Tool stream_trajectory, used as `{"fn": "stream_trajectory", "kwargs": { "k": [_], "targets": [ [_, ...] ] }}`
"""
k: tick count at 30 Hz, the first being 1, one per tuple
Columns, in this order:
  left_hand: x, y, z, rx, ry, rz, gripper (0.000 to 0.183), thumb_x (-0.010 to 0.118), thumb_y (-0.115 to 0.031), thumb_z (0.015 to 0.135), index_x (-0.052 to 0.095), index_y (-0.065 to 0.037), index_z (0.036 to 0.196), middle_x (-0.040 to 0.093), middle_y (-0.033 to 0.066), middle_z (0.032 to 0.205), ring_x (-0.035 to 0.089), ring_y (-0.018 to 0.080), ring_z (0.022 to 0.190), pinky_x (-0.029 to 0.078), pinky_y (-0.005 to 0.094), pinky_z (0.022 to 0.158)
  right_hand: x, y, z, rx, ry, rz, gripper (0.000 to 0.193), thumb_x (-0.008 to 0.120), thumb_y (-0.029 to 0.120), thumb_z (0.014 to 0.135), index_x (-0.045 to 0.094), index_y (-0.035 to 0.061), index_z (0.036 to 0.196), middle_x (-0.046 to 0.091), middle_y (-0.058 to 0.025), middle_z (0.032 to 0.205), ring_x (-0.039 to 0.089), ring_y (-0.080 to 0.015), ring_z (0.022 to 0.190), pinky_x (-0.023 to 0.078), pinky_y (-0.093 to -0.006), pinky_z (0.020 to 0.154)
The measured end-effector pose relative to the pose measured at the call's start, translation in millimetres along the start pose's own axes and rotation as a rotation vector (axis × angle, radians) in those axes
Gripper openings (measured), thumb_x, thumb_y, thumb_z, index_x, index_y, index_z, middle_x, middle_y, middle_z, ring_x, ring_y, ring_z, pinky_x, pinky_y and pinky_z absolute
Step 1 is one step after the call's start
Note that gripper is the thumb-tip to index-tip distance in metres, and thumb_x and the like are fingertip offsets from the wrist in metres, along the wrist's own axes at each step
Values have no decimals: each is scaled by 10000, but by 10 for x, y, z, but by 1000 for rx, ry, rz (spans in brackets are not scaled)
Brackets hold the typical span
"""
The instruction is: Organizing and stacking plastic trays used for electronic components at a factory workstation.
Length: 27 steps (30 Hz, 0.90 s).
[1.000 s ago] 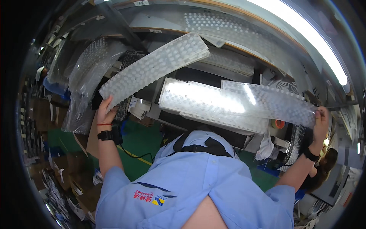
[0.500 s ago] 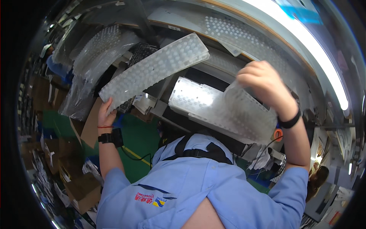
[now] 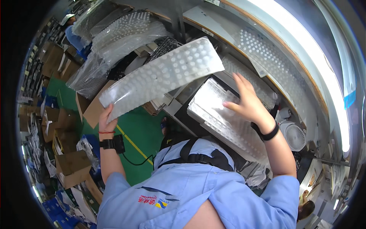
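Observation:
My left hand grips the near left end of a long, clear plastic tray covered in round dimples. The tray slants up to the right in front of me, its far end raised. My right hand is spread, thumb and fingers apart, with nothing in it. Below that hand lies a stack of similar dimpled plastic trays, bright with glare. Whether the palm touches the stack, I cannot tell.
A shelf with more dimpled plastic runs along the back right. Bagged plastic trays are piled at the far left. Cardboard boxes stand on the left. A small white fan sits at the right. Another person is at the far left.
My right hand, blurred and closed over a lifted piece of clear plastic earlier, has opened and moved lower. My left hand still holds its tray. The view has turned, shifting the stack right.

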<state>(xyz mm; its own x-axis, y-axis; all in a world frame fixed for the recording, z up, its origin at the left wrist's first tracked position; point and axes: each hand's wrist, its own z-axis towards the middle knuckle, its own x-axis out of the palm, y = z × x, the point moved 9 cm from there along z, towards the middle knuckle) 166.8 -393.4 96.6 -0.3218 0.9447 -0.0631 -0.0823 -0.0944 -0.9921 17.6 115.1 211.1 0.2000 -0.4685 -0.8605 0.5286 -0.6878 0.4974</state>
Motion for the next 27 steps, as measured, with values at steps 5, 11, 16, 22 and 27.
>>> {"fn": "stream_trajectory", "kwargs": {
  "k": [5, 11, 16, 22, 27],
  "targets": [
    [607, 150, 187, -430, -62, -692, 316, 572, -67, 915, 528, 9, 1218, 592, 117, 1162, 602, 213, 1043, 483, 343, 934, 324, -465, -631, 265, 342, 180, 1033, 827, 395, 642, 317, -100, 1392, 439, -329, 1341, 428, -398, 1284, 326, -374, 1092],
    [1190, -7, 435, -415, 140, -724, 372, 566, -96, 922, 479, 8, 1268, 590, 132, 1195, 599, 254, 1082, 491, 385, 934, 109, -83, -770, 292, 224, -175, 1181, 878, 380, 534, 240, -3, 1452, 318, -324, 1421, 337, -448, 1327, 293, -600, 1058],
    [1735, -370, 386, -407, 270, -775, 487, 537, -97, 931, 368, 34, 1368, 518, 164, 1307, 545, 272, 1178, 441, 423, 1002, 305, 0, -917, 332, 341, -171, 1276, 887, 400, 495, 162, 17, 1473, 234, -362, 1438, 236, -511, 1354, 230, -662, 1052],
    [2266, -620, 70, -341, 392, -641, 525, 575, -178, 901, 397, 34, 1347, 561, 104, 1212, 565, 185, 1072, 465, 343, 915, -95, 187, -1036, 125, -133, 678, 1177, 834, 467, 646, 144, -14, 1470, 227, -237, 1488, 233, -341, 1400, 197, -462, 1135],
    [2525, -465, -478, -213, 860, -264, 518, 609, -162, 886, 417, 12, 1334, 559, 55, 1180, 538, 131, 1044, 428, 291, 897, 40, 18, -1251, 437, -673, 1613, 665, 619, 381, 901, 342, 30, 1394, 449, -100, 1381, 446, -264, 1266, 346, -433, 1064]
  ]
}}
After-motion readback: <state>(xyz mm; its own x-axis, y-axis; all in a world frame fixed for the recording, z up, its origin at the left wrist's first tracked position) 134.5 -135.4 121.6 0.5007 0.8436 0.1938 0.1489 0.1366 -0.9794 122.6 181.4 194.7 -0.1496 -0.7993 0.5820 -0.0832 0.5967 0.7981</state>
